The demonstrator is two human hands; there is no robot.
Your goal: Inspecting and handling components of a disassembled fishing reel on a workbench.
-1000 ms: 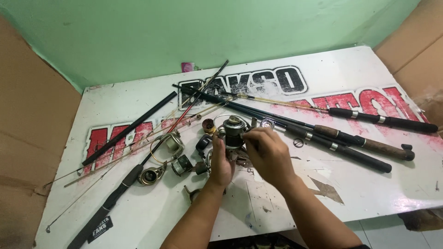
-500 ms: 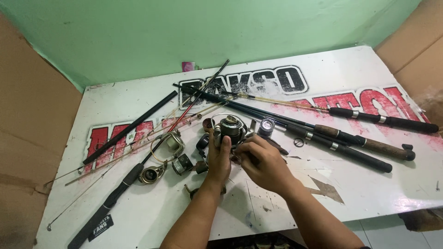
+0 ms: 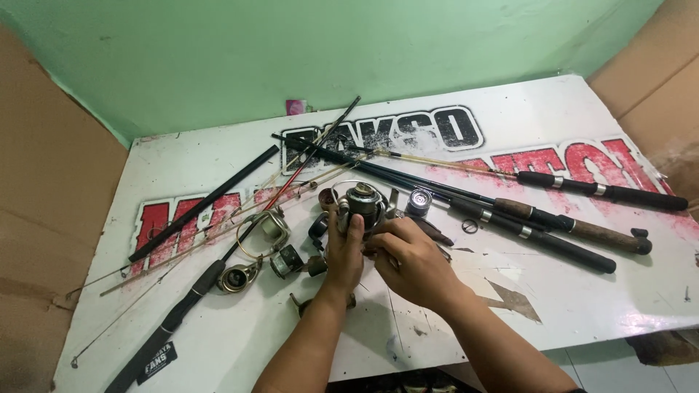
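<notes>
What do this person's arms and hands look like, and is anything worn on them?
Both arms come in bare from the bottom edge: no sleeves show, and no gloves. The left hand and right hand show no rings, watch or bracelet that I can make out. The forearms are slim and the fingers uncovered.

table: white painted board (image 3: pixel 582 306) with big red and black lettering
rods: dark fishing rods (image 3: pixel 553 218) lying across the right side
loose reel: silvery one (image 3: pixel 266 225), left of center
wall: green (image 3: pixel 291 51)
</notes>
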